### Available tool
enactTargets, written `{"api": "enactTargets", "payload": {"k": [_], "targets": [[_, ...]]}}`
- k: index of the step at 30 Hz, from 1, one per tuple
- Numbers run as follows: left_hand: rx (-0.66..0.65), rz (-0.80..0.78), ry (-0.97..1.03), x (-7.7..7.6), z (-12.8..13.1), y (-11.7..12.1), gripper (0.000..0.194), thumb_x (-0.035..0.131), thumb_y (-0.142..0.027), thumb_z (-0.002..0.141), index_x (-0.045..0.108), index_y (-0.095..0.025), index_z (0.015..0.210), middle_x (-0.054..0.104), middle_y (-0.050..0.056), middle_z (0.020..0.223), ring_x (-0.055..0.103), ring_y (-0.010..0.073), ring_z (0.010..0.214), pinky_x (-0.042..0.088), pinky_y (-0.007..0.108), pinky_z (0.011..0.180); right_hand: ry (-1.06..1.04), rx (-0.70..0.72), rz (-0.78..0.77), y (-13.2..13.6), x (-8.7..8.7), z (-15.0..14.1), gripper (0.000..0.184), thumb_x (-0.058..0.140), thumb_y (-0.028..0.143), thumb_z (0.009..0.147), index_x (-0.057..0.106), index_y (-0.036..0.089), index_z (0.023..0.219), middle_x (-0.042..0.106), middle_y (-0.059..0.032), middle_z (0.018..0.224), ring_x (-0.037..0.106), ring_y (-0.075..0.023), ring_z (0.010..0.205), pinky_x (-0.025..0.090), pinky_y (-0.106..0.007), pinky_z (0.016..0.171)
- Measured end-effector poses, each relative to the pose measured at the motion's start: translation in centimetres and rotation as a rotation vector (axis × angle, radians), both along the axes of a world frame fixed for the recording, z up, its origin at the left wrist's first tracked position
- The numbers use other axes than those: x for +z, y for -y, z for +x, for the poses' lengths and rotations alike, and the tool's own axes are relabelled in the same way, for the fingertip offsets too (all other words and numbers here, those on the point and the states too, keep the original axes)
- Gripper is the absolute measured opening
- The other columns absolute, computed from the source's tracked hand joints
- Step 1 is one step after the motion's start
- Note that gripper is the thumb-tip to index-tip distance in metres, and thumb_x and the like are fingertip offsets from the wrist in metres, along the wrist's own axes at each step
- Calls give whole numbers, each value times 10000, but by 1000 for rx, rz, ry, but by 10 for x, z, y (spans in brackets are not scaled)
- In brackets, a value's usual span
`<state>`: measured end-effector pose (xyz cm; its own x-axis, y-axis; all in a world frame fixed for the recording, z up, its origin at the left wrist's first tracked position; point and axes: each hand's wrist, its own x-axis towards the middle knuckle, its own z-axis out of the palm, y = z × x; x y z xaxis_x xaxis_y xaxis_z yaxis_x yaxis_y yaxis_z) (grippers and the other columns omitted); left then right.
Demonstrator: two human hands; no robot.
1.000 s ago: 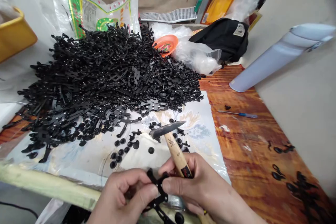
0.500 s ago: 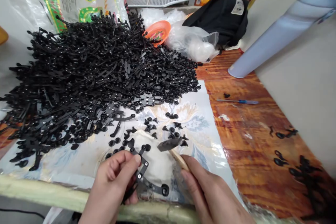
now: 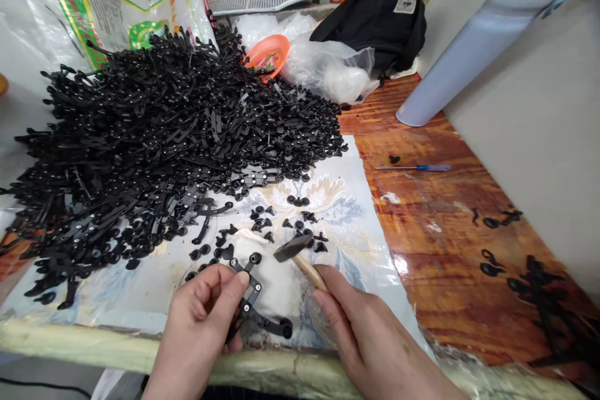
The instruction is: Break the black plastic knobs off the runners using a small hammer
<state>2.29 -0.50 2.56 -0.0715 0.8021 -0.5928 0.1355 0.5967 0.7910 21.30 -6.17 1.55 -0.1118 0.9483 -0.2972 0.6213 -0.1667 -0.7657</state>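
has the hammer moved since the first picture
Yes: judged against the blue screwdriver, the hammer in the right hand now shows farther down the view, toward the person.

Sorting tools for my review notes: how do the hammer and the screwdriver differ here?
The hammer is held in the right hand, while the screwdriver lies untouched on the wooden tabletop.
The hammer has a pale wooden handle; the screwdriver's is blue.
The hammer ends in a thick, dark head, the screwdriver in a thin, straight shaft.
Both are hand tools.
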Motion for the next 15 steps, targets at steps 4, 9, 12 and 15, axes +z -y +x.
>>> {"api": "enactTargets", "payload": {"k": [4,9,12,15], "targets": [[-46,18,-42,-2,-1,0,407,727,-481,709,485,-199,542,353,-108,415,344,53,317,318,163,309,-14,18,84,0,7,2,377,279,282,1013,470,171,1319,732,-120,963,727,-229,797,578,-336,662],[-31,-35,-9,-1,0,-1,388,720,-469,708,490,-199,549,372,-112,404,365,54,289,293,157,298,7,118,314,-10,20,2,522,338,139,958,347,185,1478,711,-137,1127,732,-221,860,606,-317,700],[-23,-52,21,-1,0,-2,389,713,-458,716,480,-194,551,377,-115,397,368,45,268,260,143,295,56,164,383,-15,27,4,548,361,136,953,345,236,1491,732,-113,1031,730,-223,749,611,-328,656],[-31,-52,47,-2,-1,-1,387,698,-456,731,471,-198,553,380,-113,395,382,52,262,255,149,295,102,165,465,-17,27,6,597,355,131,961,254,280,1530,728,-100,961,717,-229,710,602,-328,616]]}}
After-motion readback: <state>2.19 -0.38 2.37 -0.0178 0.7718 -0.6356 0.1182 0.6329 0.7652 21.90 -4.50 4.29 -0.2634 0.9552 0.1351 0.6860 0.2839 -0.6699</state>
